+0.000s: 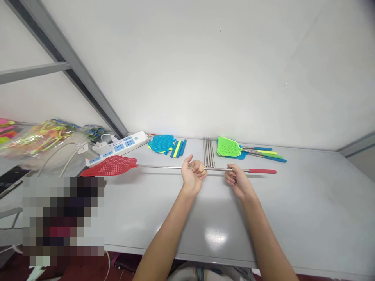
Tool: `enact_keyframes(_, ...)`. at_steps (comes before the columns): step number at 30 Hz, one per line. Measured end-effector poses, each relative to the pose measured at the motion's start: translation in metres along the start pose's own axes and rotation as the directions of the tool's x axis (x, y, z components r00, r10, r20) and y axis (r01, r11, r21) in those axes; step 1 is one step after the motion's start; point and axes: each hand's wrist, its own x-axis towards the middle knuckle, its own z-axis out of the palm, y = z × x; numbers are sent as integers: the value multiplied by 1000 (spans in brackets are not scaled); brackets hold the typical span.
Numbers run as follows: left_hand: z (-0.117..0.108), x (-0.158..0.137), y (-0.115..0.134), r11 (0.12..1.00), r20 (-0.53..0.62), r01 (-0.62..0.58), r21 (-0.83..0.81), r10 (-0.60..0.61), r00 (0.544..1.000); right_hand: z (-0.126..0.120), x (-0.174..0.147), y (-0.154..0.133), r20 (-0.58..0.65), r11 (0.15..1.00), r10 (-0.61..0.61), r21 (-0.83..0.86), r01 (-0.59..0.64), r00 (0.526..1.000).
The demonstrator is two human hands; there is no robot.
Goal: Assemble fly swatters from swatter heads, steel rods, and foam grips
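A red fly swatter [114, 166] with a long metal rod and a red grip lies level across my view, above the table. My left hand [193, 175] is closed around the middle of its rod. Closer to the red grip, my right hand [238, 181] has its fingers curled on the same rod. The perforated head points left and the grip points right. Behind my hands, several bare metal rods [209, 152] lie side by side. To their right is a pile of swatters with a green head [228, 146] on top and blue and green grips.
Blue swatter heads [161, 144] are stacked at the back, beside several loose blue and yellow grips [178, 148]. A white power strip [125, 144] with plugs and cables stands at the left. Beyond it lies a plastic bag [47, 136] of colourful items. A white wall closes the grey table [316, 203] behind.
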Motion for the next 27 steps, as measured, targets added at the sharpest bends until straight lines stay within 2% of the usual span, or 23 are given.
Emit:
enact_keyframes(20, -4, 0, 4, 999, 2, -7, -34, 7, 1000, -8, -1, -3, -25, 1000, -16, -4, 16, 1000)
enact_keyframes(27, -5, 0, 1, 999, -5, 16, -42, -16, 1000, -5, -4, -3, -30, 997, -76, -24, 76, 997)
